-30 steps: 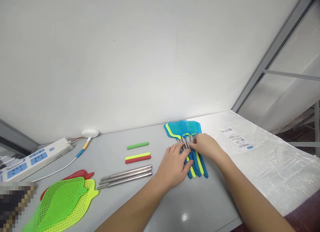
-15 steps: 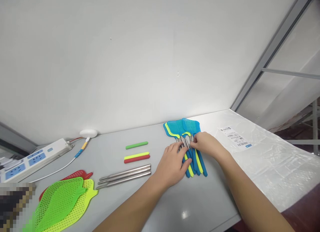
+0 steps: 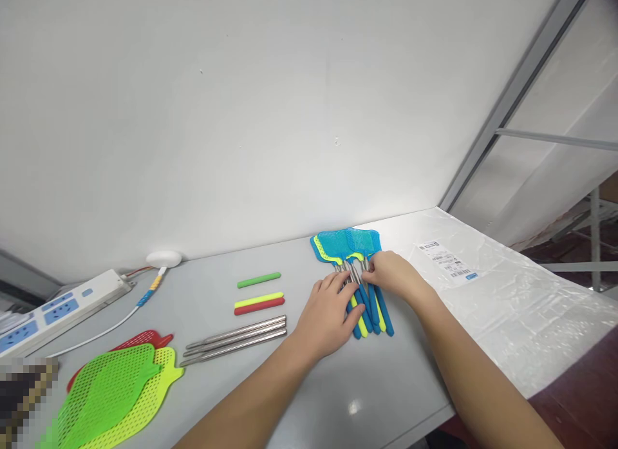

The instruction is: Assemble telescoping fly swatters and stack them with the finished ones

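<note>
A bundle of fly swatters (image 3: pixel 333 244) with blue and yellow-green mesh heads, metal rods and coloured handles lies on the right part of the table, heads toward the wall. My left hand (image 3: pixel 328 317) is curled around the left side of the bundle, fingers over the rods and thumb by the handles. From the right, my right hand (image 3: pixel 392 273) closes on the rods just below the heads; its fingertips are partly hidden. Blue and yellow-green handles (image 3: pixel 385 317) stick out toward me below both hands.
Left of my hands lie a green handle (image 3: pixel 259 279), a yellow handle (image 3: pixel 258 301), a red handle (image 3: pixel 259 306) and metal rods (image 3: pixel 236 339). Loose mesh heads (image 3: pixel 113 391) overlap at front left, near a power strip (image 3: pixel 62 314). A labelled plastic package (image 3: pixel 492 314) covers the right side.
The view has shifted slightly, moving everything a little to the left. The swatters near my right hand have slid closer together, and some handles now cross differently.
</note>
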### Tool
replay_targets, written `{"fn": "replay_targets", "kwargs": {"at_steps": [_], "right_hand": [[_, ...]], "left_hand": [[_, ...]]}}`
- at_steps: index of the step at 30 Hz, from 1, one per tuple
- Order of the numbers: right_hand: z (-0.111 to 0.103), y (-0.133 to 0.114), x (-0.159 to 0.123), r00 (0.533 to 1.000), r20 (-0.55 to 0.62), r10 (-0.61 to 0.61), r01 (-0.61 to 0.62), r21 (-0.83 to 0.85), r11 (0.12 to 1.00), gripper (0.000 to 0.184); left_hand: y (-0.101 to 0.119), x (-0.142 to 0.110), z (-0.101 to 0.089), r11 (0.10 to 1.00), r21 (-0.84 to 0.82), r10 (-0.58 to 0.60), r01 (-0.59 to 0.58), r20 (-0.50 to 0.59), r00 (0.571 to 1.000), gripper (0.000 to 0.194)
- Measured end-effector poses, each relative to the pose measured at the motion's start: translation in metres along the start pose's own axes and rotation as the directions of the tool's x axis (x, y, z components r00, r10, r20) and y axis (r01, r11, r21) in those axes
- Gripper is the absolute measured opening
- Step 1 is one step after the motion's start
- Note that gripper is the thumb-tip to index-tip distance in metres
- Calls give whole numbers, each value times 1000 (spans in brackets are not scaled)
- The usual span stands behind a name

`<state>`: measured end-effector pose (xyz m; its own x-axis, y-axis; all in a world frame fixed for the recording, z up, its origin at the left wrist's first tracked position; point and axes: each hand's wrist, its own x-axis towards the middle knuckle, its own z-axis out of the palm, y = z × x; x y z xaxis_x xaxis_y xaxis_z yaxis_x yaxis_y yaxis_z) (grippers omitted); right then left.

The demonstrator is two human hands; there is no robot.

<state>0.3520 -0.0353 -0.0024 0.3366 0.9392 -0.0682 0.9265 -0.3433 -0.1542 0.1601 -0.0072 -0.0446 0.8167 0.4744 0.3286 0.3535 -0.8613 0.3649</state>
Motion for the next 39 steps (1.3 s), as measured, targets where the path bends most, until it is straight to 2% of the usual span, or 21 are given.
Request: {"fn": "replay_targets", "kwargs": {"at_steps": [14, 39], "right_hand": [[2, -7, -1, 999, 31, -14, 14, -5, 1000, 17], [-1, -5, -5, 997, 71, -40, 38, 30, 999, 24]], "left_hand": [[1, 0, 0, 1000, -1, -15, 15, 20, 1000, 38], [5, -2, -7, 999, -12, -45, 46, 46, 998, 43]]}}
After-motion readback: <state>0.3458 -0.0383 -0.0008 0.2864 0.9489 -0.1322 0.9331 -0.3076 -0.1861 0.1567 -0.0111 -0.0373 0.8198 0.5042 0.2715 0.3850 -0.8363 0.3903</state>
